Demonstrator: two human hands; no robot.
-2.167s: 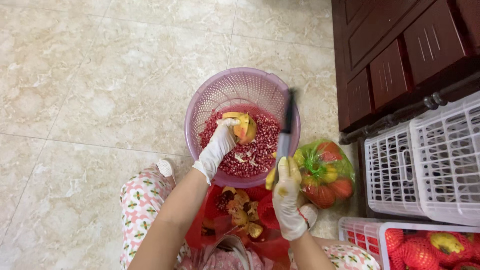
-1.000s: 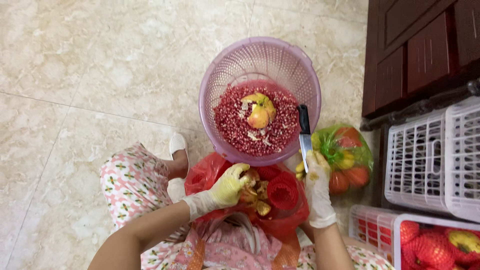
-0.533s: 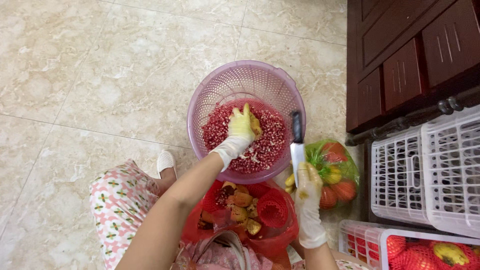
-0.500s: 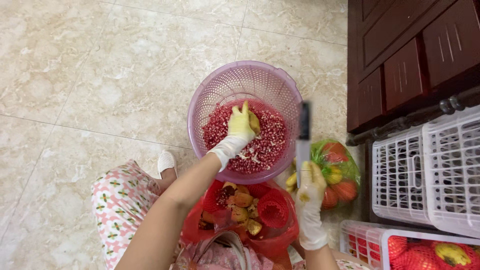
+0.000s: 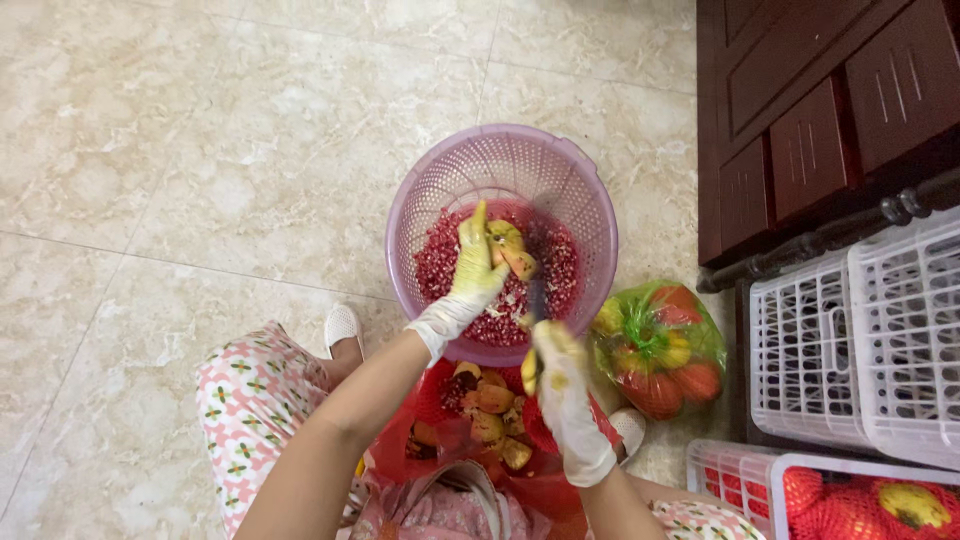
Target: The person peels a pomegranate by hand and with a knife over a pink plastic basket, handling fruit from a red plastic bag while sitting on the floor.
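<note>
From above, the person crouches over a purple plastic basket (image 5: pixel 500 160) set on the tiled floor (image 5: pixel 200 150), its bottom covered in red pomegranate seeds (image 5: pixel 440 270). The gloved left hand (image 5: pixel 470 270) cups a yellowish piece of pomegranate rind (image 5: pixel 512 252) over the seeds, fingers curled loosely round it — held there, it seems, so loosened seeds drop straight in. The gloved right hand (image 5: pixel 560 385), fingers closed on a knife (image 5: pixel 537 300) that is blurred in motion, points its blade toward the rind. Below the basket's near rim a red bag (image 5: pixel 470 420) holds spent peel — handy for discards. Beside the basket's right edge sits a green bag of fruit (image 5: pixel 660 350), with white crates (image 5: pixel 860 340) against the dark cabinet (image 5: pixel 800 110).
</note>
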